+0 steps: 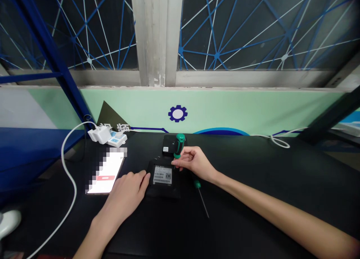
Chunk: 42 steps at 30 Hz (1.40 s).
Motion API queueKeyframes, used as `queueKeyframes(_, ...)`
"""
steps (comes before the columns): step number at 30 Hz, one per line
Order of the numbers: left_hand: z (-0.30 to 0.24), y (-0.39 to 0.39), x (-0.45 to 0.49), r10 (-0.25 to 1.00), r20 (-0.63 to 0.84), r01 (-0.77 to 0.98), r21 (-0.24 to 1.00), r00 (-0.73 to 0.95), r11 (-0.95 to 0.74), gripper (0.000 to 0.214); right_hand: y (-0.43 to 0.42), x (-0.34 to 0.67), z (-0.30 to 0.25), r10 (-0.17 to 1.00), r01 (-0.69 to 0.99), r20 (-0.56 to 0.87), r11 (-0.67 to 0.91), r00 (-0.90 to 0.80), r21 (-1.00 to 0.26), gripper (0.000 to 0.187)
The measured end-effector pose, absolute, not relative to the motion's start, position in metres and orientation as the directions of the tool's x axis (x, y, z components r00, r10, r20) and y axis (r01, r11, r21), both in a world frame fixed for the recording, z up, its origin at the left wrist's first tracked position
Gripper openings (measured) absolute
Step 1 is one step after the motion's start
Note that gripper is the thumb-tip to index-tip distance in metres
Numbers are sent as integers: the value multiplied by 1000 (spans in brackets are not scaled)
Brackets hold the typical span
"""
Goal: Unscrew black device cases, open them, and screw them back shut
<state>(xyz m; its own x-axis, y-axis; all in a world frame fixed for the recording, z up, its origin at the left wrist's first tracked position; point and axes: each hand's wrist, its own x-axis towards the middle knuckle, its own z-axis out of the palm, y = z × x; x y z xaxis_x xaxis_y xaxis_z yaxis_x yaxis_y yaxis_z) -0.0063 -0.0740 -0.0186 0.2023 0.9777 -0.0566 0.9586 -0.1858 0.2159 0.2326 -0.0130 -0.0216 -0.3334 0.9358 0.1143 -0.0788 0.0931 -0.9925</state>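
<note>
A flat black device (pixel 164 180) with a white label lies on the black table (pixel 253 184). My left hand (pixel 128 193) rests on the table, its fingers lying flat against the device's left edge. My right hand (pixel 194 162) is closed around a green-handled screwdriver (pixel 179 145), held upright with its tip at the device's upper right corner. A second, thinner screwdriver (pixel 201 197) with a green handle lies on the table just under my right wrist.
A smaller black box (pixel 168 144) sits behind the device. A lit phone (pixel 105 174) lies to the left. Behind it are a white power strip with a plugged charger (pixel 107 136) and a white cable (pixel 69 172) curving to the front left. Another white cable (pixel 279 142) lies far right.
</note>
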Motion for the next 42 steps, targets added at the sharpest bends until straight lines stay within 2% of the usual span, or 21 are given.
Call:
queueKeyframes(13,-21,-74,-7,977,-44,961,191,209,-197,48,-10,238,-31,918,-64,133,118,-374,-991,38)
queueKeyframes(24,-19,-74,-6,978,-54,962,201,200,-186,46,-14,239,-25,871,1,244,271,-427,-963,32)
queueKeyframes(31,-20,-74,-7,977,-43,955,221,210,-196,50,-11,234,-30,927,-12,158,164,-340,-986,38)
queueKeyframes(35,-20,-74,-7,977,-52,956,224,205,-188,51,-9,237,-30,927,-24,143,144,-347,-989,44)
queueKeyframes(42,-20,-75,-7,978,-55,961,207,200,-184,50,-11,238,-26,906,1,136,149,-401,-989,37)
